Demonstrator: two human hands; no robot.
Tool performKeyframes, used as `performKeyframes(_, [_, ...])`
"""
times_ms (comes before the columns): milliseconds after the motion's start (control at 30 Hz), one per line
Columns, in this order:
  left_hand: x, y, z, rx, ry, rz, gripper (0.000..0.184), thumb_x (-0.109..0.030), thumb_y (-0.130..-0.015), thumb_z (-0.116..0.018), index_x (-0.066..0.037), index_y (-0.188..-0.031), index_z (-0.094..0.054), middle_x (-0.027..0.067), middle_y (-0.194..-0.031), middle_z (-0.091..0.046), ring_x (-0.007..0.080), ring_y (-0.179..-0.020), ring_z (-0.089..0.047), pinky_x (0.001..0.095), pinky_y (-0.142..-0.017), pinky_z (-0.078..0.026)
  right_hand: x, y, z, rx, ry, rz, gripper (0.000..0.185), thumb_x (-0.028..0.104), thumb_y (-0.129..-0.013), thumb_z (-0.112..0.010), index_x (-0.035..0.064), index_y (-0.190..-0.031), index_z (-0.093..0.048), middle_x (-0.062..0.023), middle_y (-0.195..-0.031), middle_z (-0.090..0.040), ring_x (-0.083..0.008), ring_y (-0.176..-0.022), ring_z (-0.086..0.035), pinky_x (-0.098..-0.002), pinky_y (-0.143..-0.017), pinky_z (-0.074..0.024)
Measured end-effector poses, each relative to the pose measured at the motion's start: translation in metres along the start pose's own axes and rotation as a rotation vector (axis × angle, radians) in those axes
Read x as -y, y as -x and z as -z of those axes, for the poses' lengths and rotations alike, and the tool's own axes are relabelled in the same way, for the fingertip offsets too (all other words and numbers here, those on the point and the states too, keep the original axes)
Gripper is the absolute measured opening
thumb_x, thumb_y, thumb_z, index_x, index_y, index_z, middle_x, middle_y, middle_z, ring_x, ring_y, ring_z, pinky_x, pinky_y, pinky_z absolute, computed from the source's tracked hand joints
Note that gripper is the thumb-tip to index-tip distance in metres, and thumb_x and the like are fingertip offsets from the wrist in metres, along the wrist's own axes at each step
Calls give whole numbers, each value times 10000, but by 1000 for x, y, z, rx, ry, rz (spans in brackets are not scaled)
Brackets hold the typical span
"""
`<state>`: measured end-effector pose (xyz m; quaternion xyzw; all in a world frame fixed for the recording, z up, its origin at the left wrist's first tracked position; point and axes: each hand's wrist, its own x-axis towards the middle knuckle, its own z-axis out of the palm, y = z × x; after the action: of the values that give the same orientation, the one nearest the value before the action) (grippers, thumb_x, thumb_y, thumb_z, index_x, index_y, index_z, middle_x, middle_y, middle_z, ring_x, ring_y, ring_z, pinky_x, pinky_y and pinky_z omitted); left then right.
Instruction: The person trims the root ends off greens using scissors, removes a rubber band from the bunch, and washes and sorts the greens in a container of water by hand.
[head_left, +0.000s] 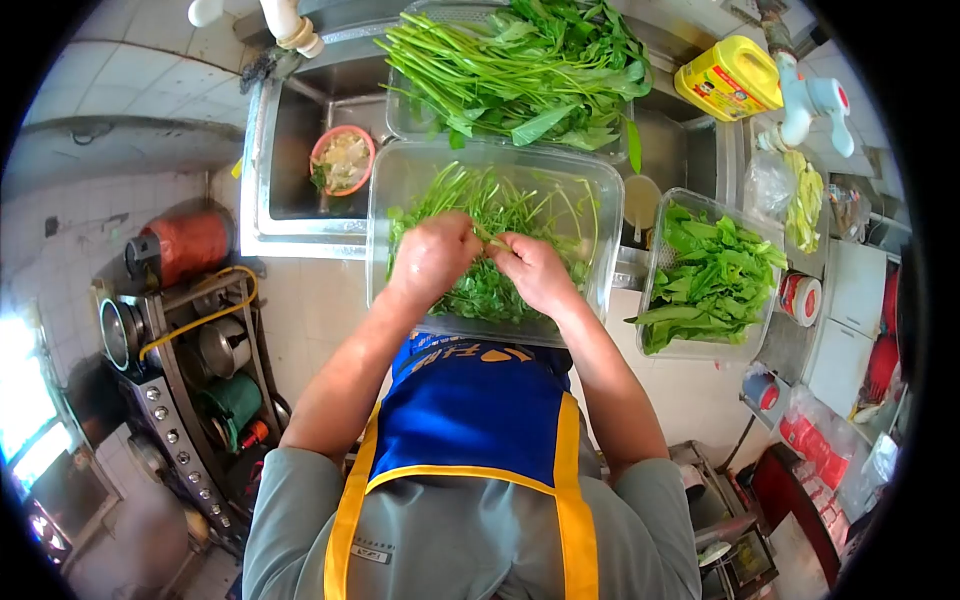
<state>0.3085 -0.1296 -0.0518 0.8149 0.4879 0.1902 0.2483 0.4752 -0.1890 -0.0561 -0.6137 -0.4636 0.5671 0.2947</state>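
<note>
Over a clear plastic tub (606, 240), my two hands are close together. My left hand (436, 258) is closed in a fist-like grip, and my right hand (535, 274) pinches with thumb and fingers. Between them runs a short piece of green stem (485, 237), gripped from both sides. Thin-stemmed leafy greens (490, 290) lie loose in the tub below, partly hidden by my hands and wrists.
Behind the tub, another container holds long-stemmed leafy greens (520, 75) across the metal sink (290, 180). A pink bowl of scraps (343, 160) sits in the left basin. To the right are a tub of broad lettuce-like leaves (712, 275), a yellow jug (728, 80) and a tap (815, 105).
</note>
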Motion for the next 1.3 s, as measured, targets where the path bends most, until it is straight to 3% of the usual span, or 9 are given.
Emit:
performKeyframes(200, [80, -31, 78, -238, -64, 258, 150, -169, -823, -632, -65, -916, -688, 173, -838, -662, 345, -783, -643, 411, -696, -510, -14, -1, 30, -41, 180, -322, 291, 281, -939, -555, 80, -1144, -601, -100, -765, -637, -203, -683, -601, -344, -637, -468])
performKeyframes(367, [86, -36, 75, -458, -223, -75, 389, -74, -751, -688, -36, -1131, -611, 161, -1112, -627, 347, -1031, -573, 416, -878, -447, -14, -4, 30, -574, 742, 166, 597, 346, -844, -660, 31, -1303, -443, -246, -1242, -469, -354, -1165, -477, -447, -954, -392])
performKeyframes(533, [51, -2, -30, 61, -237, -171, 537, -258, -846, -637, -80, -1329, -483, 173, -1418, -405, 339, -1321, -375, 428, -1095, -312, -39, -14, 2, -194, 1035, 383, 704, 483, -851, -606, 96, -1397, -387, -150, -1458, -334, -312, -1374, -286, -485, -1093, -231])
performKeyframes(633, [43, 11, -45, 140, -280, -255, 573, -332, -854, -611, -53, -1330, -456, 213, -1412, -390, 379, -1303, -379, 445, -1098, -295, -54, -21, 6, -267, 1035, 107, 697, 483, -876, -565, 125, -1431, -343, -104, -1487, -303, -259, -1406, -230, -483, -1124, -186])
performKeyframes(867, [48, 6, -56, 0, -101, -83, 495, -242, -860, -625, -50, -1292, -477, 207, -1221, -558, 358, -1154, -509, 454, -979, -389, -50, -18, 4, -118, 1056, 210, 595, 379, -868, -600, 91, -1361, -433, -108, -1474, -321, -265, -1399, -245, -520, -1119, -197])
performKeyframes(1000, [45, -15, -41, 50, 334, 509, 405, -165, -829, -658, -27, -1184, -521, 160, -961, -645, 304, -857, -624, 391, -769, -482, -52, -25, 14, -303, 812, 332, 491, 320, -840, -648, 72, -1250, -540, -120, -1408, -378, -261, -1366, -296, -515, -1108, -192])
performKeyframes(1033, [36, -17, -26, 89, 496, 536, 347, -113, -856, -635, -5, -1167, -528, 107, -871, -656, 205, -763, -621, 316, -700, -483, -35, -23, 17, -436, 850, 348, 441, 291, -845, -660, 57, -1207, -568, -122, -1295, -487, -255, -1235, -464, -444, -1041, -333])
performKeyframes(1167, [47, -9, -29, 105, 944, 570, 363, -66, -868, -634, -9, -1210, -528, 52, -902, -643, 100, -809, -586, 239, -735, -474, -4, -33, 5, -249, 48, 7, 365, 262, -882, -646, 37, -1164, -589, -95, -1080, -623, -161, -899, -635, -292, -756, -508])
performKeyframes(1300, [46, -1, -27, 123, 971, 530, 316, -88, -898, -617, -1, -1194, -552, 53, -946, -656, 103, -859, -598, 239, -770, -481, -29, -56, -15, -220, -178, 232, 315, 228, -852, -697, -15, -1044, -642, -85, -971, -639, -142, -864, -605, -278, -727, -491])
